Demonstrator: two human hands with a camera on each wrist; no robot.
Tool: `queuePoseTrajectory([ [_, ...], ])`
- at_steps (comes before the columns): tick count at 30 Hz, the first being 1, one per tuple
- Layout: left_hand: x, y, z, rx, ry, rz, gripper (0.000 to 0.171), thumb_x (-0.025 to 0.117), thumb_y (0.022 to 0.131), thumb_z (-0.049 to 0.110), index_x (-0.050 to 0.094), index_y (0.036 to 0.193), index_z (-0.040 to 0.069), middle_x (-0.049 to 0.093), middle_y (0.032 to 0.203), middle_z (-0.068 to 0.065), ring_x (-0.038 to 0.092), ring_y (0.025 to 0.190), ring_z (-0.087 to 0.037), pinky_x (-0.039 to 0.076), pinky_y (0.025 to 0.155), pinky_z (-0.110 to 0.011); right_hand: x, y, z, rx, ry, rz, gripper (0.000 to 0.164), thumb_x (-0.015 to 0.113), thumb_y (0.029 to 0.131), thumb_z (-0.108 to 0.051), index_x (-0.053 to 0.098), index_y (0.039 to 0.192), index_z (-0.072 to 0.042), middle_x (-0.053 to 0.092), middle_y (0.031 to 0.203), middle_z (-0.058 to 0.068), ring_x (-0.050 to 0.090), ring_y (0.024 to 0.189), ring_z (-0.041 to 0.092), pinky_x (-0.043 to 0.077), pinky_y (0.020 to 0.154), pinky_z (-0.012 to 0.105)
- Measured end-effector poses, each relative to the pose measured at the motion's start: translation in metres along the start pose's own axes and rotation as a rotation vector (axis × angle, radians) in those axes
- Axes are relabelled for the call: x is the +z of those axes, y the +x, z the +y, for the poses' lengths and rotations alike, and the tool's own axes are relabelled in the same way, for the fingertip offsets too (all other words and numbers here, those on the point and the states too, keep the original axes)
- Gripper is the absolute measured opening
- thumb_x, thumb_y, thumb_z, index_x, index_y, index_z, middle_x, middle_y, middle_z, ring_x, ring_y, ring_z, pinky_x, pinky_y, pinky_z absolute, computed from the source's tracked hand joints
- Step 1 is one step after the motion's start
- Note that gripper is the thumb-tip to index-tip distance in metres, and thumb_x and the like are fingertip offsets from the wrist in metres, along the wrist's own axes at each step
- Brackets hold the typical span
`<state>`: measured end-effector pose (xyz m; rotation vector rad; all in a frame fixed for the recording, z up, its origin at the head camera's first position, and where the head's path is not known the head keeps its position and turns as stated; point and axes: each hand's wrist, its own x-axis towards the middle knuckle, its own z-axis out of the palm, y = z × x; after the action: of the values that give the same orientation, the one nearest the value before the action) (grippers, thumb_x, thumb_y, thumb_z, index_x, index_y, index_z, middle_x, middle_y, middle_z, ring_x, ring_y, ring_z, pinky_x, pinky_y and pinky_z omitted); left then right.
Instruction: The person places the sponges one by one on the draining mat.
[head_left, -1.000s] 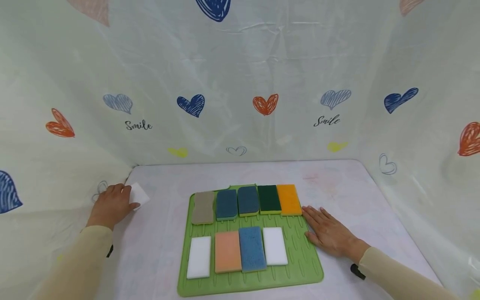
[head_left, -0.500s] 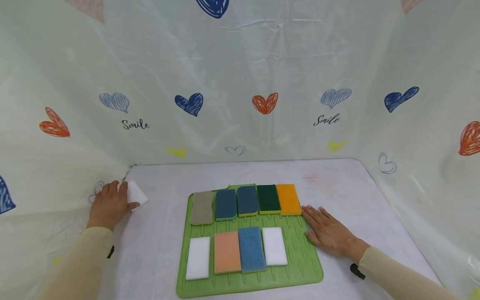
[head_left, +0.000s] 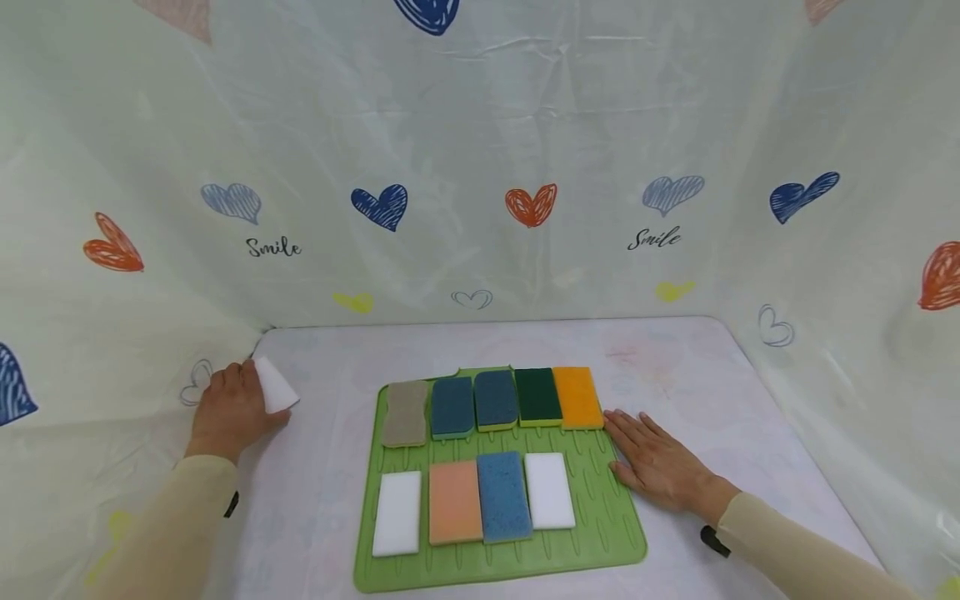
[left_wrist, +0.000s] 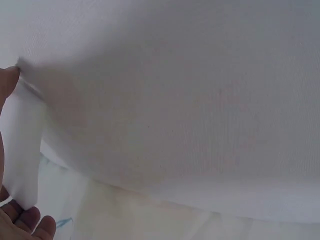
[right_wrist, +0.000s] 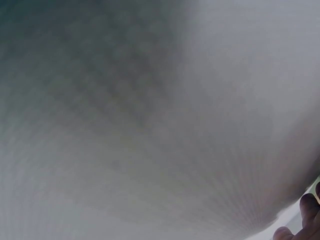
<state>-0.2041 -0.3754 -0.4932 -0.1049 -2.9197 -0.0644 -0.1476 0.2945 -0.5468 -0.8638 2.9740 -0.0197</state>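
At the table's far left edge, my left hand [head_left: 232, 412] grips a white sponge [head_left: 275, 386], which sticks out past the fingers. The left wrist view shows the same white block [left_wrist: 23, 145] between the thumb above and the fingertips below. My right hand [head_left: 656, 465] lies flat with straight fingers against the right edge of a green ridged mat [head_left: 603, 521]. Its index fingertip reaches the corner of an orange sponge [head_left: 577, 398]. Only a few dark fingertips show in the right wrist view.
Along the mat's back row lie a grey sponge [head_left: 405, 414], two dark blue ones [head_left: 453, 407] and a dark green one [head_left: 537, 397]. In front are white [head_left: 397, 514], peach [head_left: 455, 502], blue [head_left: 504, 496] and white sponges. A heart-printed curtain [head_left: 450, 150] encloses the table.
My left hand has rolled slightly and moved a little to the right, tilting the white sponge so that it looks narrower. The right hand and the sponges on the mat stay put.
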Motion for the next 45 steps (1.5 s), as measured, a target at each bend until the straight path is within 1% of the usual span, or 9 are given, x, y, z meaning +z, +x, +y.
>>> queuePoseTrajectory([
  [6,0.003,0.000,0.000,-0.003,-0.024,0.064,0.092,0.091,0.071,0.027,0.036,0.118,-0.030,0.044,0.096,-0.042,0.047,0.090,-0.058,0.049,0.072,-0.065,-0.001,-0.001,0.000,-0.022,-0.020,0.040,0.069,0.050,0.111,-0.046,0.038,0.162,-0.001,0.038,0.169,0.015,0.038,0.156,0.033,0.031,0.125,0.057],
  [10,0.000,-0.001,0.002,0.016,0.010,0.106,0.088,0.093,0.068,0.026,0.039,0.111,-0.029,0.045,0.091,-0.040,0.048,0.086,-0.055,0.048,0.069,-0.062,-0.001,-0.001,0.000,-0.033,-0.028,0.050,0.068,0.050,0.111,-0.045,0.039,0.161,0.000,0.039,0.169,0.015,0.040,0.155,0.034,0.032,0.125,0.057],
  [13,-0.003,0.000,0.003,0.034,0.039,0.141,0.088,0.094,0.066,0.025,0.041,0.112,-0.028,0.046,0.093,-0.039,0.048,0.087,-0.054,0.047,0.071,-0.061,0.000,-0.001,0.000,-0.039,-0.034,0.062,0.068,0.051,0.111,-0.044,0.040,0.161,0.000,0.040,0.168,0.015,0.041,0.154,0.034,0.033,0.124,0.057],
  [18,-0.010,0.003,0.008,0.058,0.085,0.153,0.096,0.098,0.065,0.028,0.039,0.118,-0.026,0.047,0.100,-0.040,0.048,0.094,-0.053,0.049,0.084,-0.063,-0.001,-0.002,-0.001,-0.043,-0.040,0.076,0.067,0.051,0.110,-0.044,0.042,0.160,0.000,0.041,0.167,0.015,0.042,0.153,0.034,0.034,0.123,0.057],
  [26,-0.020,0.010,0.024,0.108,0.038,0.187,0.100,0.096,0.066,0.029,0.037,0.125,-0.026,0.048,0.108,-0.040,0.049,0.100,-0.055,0.048,0.090,-0.066,-0.001,-0.002,-0.001,-0.043,-0.041,0.070,0.067,0.051,0.110,-0.045,0.042,0.160,0.000,0.041,0.167,0.015,0.041,0.154,0.034,0.034,0.123,0.057],
  [30,-0.025,0.012,0.039,0.137,0.039,0.204,0.100,0.094,0.067,0.030,0.036,0.128,-0.025,0.048,0.112,-0.040,0.049,0.104,-0.055,0.048,0.092,-0.065,-0.002,-0.001,-0.001,-0.030,-0.039,0.034,0.068,0.050,0.111,-0.044,0.040,0.161,0.000,0.039,0.169,0.016,0.039,0.156,0.033,0.031,0.126,0.057],
  [35,-0.035,0.014,0.066,0.149,0.037,0.182,0.102,0.094,0.071,0.031,0.034,0.134,-0.022,0.048,0.118,-0.039,0.047,0.110,-0.053,0.048,0.097,-0.064,-0.002,-0.002,-0.001,-0.025,-0.041,0.014,0.068,0.049,0.111,-0.044,0.038,0.162,0.000,0.037,0.169,0.016,0.037,0.157,0.033,0.028,0.127,0.056],
  [39,-0.040,0.018,0.090,0.205,0.005,0.222,0.104,0.096,0.070,0.032,0.037,0.137,-0.022,0.051,0.123,-0.039,0.051,0.112,-0.053,0.051,0.097,-0.063,-0.002,-0.002,0.000,-0.027,-0.047,0.014,0.068,0.050,0.111,-0.044,0.038,0.162,0.000,0.037,0.170,0.015,0.037,0.157,0.033,0.028,0.127,0.056],
  [45,-0.049,0.019,0.131,0.290,-0.025,0.233,0.104,0.096,0.071,0.034,0.039,0.138,-0.021,0.052,0.128,-0.039,0.054,0.117,-0.053,0.054,0.096,-0.062,-0.002,-0.002,0.000,-0.029,-0.044,0.023,0.068,0.049,0.111,-0.044,0.038,0.162,-0.001,0.038,0.169,0.015,0.038,0.156,0.033,0.029,0.127,0.057],
])
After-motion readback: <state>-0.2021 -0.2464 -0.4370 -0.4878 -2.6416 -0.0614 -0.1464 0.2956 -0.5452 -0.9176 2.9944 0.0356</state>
